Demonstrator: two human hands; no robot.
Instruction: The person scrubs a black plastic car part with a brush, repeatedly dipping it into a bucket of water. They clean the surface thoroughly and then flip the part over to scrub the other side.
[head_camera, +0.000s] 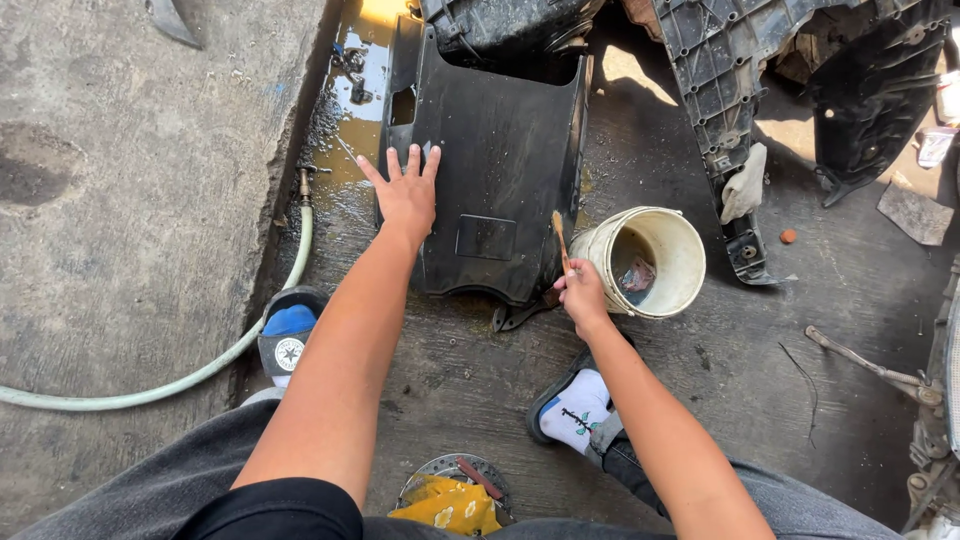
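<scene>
wet, stained concrete floor (150, 220) fills the view, with a puddle of yellowish water (352, 100) lying in a shallow channel beside a raised slab. a black plastic body panel (500, 170) lies flat on the ground in front of the person, its long axis running away from them toward the top of the view. its near end has a curved cut-out edge and its far end is tucked under other dark parts (500, 25). the panel is matte black, wet and dusty, with a small rectangular recess near its middle and a squarish hole near its far left corner.

the left hand (406, 195) is spread wide open, fingers fanned, palm pressed flat on the panel's left edge; it grips nothing. the right hand (582, 292) is closed around a thin wooden-handled brush (560, 240), which stands nearly upright, its tip just at the panel's right edge, near the near corner.

a cream plastic bucket (672, 232) tilts on its side just beside the right hand, its mouth facing the person, with a scrap inside. a pale green hose (200, 375) curves across the floor at left to a brass fitting. another ribbed black panel (710, 110) lies at upper right with a rag (745, 185) draped on it.
</scene>
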